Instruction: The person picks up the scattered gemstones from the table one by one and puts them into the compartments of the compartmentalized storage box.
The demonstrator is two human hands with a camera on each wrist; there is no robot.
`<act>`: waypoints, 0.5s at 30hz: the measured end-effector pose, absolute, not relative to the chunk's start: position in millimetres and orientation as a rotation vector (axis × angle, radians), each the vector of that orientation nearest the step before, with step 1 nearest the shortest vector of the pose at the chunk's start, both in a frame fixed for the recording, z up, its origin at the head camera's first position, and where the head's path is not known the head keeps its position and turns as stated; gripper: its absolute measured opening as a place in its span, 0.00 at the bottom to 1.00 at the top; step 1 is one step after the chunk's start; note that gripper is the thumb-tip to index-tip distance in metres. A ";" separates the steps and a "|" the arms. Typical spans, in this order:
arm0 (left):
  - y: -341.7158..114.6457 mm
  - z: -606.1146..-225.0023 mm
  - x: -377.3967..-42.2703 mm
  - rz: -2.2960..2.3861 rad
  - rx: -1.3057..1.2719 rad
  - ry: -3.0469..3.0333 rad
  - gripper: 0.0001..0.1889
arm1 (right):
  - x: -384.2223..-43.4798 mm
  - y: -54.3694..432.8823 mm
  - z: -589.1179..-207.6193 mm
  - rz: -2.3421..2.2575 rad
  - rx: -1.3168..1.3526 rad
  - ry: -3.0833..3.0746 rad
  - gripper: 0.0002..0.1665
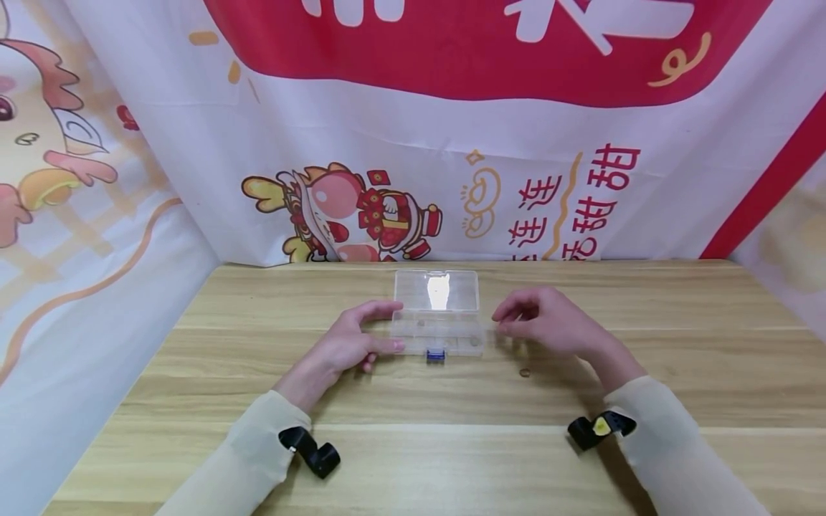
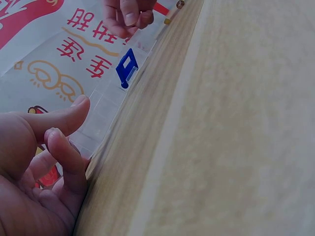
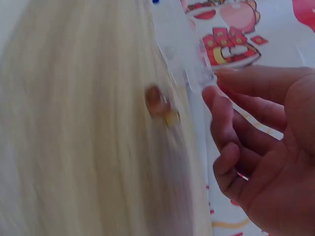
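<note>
A clear plastic compartment box (image 1: 416, 349) lies on the table with its lid (image 1: 413, 287) raised at the back and a blue latch (image 1: 435, 355) at its front. My left hand (image 1: 348, 342) grips the box's left end, thumb at the front and index finger at the back. Just off the right end is my right hand (image 1: 553, 320); in the right wrist view its thumb and index finger pinch a small clear object (image 3: 209, 76), blurred. Small round things, too faint to name, lie inside the box. On the table near the right hand sits a small brown ring (image 1: 525, 373).
Beside the brown ring is a small yellowish piece (image 3: 172, 118), blurred in the right wrist view. The wooden table (image 1: 413, 466) meets a printed cloth backdrop (image 1: 490, 129) behind the box. More cloth (image 1: 116, 308) hangs at the left side.
</note>
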State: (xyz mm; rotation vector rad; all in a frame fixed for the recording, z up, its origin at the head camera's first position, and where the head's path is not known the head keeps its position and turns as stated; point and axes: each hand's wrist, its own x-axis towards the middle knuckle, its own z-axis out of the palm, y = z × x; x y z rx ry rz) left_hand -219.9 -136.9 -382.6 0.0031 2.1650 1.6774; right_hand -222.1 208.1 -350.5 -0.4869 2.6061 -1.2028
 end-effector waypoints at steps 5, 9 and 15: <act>-136.3 -382.8 -220.3 1.673 0.023 2.166 0.36 | -224.8 224.6 -351.9 -1.182 -0.516 2.500 0.10; -136.0 -382.4 -220.0 1.669 0.029 2.176 0.36 | -225.2 232.1 -353.1 -1.144 -0.512 2.431 0.12; -135.6 -381.8 -219.9 1.670 0.004 2.172 0.36 | -226.2 234.9 -354.8 -1.095 -0.495 2.371 0.11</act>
